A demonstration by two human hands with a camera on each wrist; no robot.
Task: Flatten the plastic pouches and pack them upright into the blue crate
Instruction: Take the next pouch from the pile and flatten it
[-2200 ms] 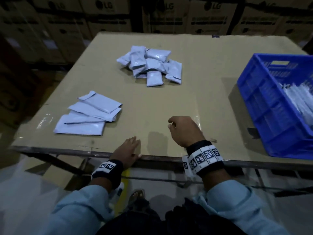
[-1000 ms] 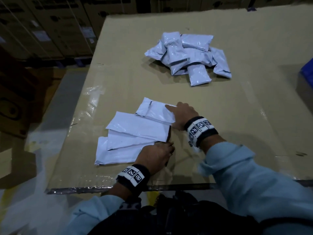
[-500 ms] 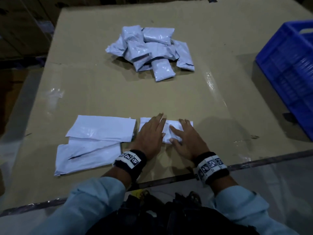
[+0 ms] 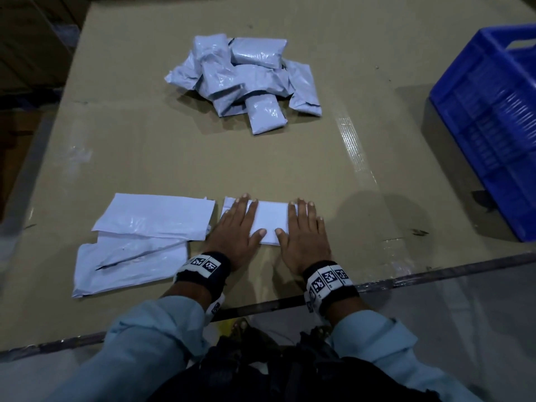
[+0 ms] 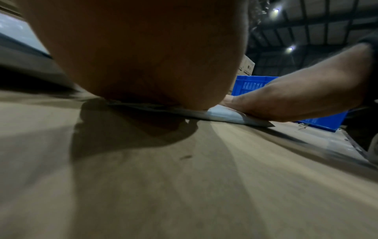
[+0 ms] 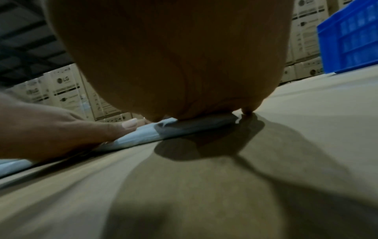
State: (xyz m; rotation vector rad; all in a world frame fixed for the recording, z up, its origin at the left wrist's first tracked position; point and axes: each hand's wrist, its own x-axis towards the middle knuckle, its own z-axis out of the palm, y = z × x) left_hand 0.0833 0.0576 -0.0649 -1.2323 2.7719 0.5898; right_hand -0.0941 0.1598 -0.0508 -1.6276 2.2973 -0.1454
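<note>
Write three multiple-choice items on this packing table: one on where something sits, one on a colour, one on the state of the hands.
1. Where does the heap of puffy pouches lie?
A. Inside the crate
B. On the far middle of the table
C. Under the left hand

2. What colour is the crate?
A. Blue
B. Red
C. Green

3. How are the hands placed?
A. Both curled into fists, off the table
B. One lifts a pouch
C. Both lie flat with straight fingers on one pouch

Answers:
1 B: the heap rests on the table, beyond the hands.
2 A: its slatted wall is blue in all three views.
3 C: the left hand and the right hand press the two ends of the pouch.
</note>
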